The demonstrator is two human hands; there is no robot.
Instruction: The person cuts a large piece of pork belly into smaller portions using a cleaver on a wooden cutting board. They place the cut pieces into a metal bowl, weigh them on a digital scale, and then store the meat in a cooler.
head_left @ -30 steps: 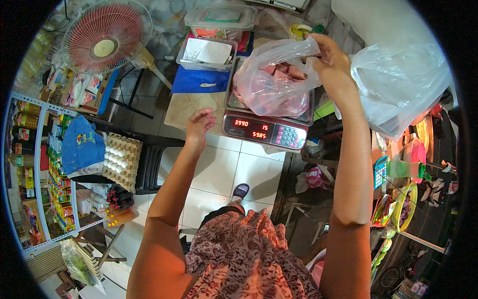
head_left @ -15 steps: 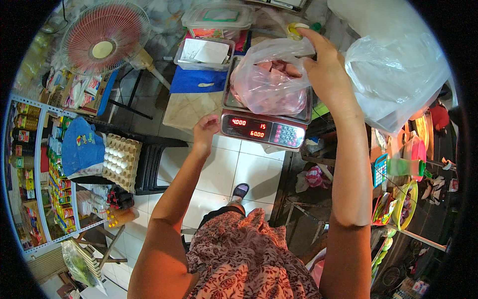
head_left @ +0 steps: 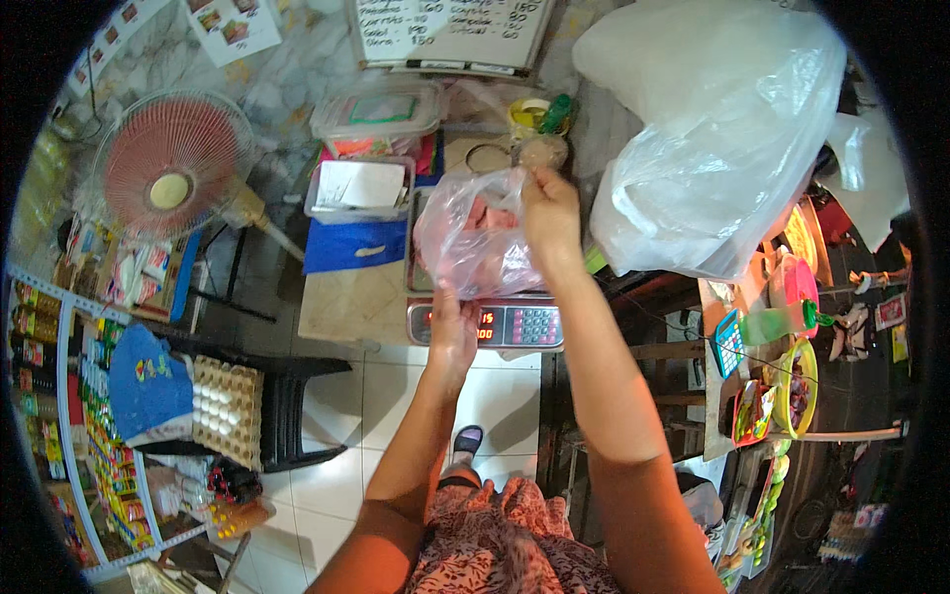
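In the head view, the right hand [head_left: 550,213] pinches the gathered top of a thin translucent plastic bag holding pinkish pieces [head_left: 475,243], which sits on the pan of a grey digital weighing scale with a red display and a keypad [head_left: 495,323] at the near edge of the bench [head_left: 351,302]. The left hand [head_left: 452,332] rests on the scale's front panel, fingers curled down over the display side and apparently pressing at the controls; it holds nothing that shows. To weigh well, I judge that the right hand should slacken its grip so the bag's full weight rests on the pan, with no pull upward on the neck, and the left should touch only the keys, not lean on the housing. The bag should sit centred, clear of the large crumpled clear plastic sack [head_left: 712,148] to the right and the lidded clear plastic box of papers [head_left: 359,186] to the left. Much is hard to read: the left hand covers part of the display, the bag hides the pan, the contents are blurred, and whether the right hand lifts or merely steadies cannot be told.
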